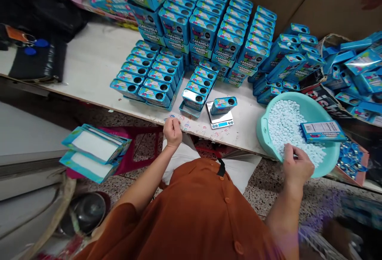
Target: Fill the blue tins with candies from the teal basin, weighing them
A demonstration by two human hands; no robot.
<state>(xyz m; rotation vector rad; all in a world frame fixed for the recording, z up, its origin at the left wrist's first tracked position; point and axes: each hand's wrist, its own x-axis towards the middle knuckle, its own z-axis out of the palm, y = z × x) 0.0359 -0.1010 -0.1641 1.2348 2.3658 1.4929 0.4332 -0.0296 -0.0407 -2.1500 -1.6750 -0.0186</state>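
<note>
My left hand (173,132) is closed in a fist at the front edge of the table, with nothing showing in it. Over the near rim of a turquoise basin (262,132), my right hand (297,165) has its fingers curled down at the small pale-blue candies (283,121); whatever they grip is hidden. A blue candy tin (324,131) lies across the candies. Between my hands, another tin (223,105) with a round hole in its top stands on a small digital scale (221,124). Several such tins stand in a narrow tray (190,111) just beyond my left hand.
Stacked tins (204,25) fill the back of the table, with a wider tray of tins (155,97) at front left. A carton of loose tins (362,69) and a box of shiny blue caps (352,160) flank the basin. Empty trays (92,144) sit on a magenta stool (128,164).
</note>
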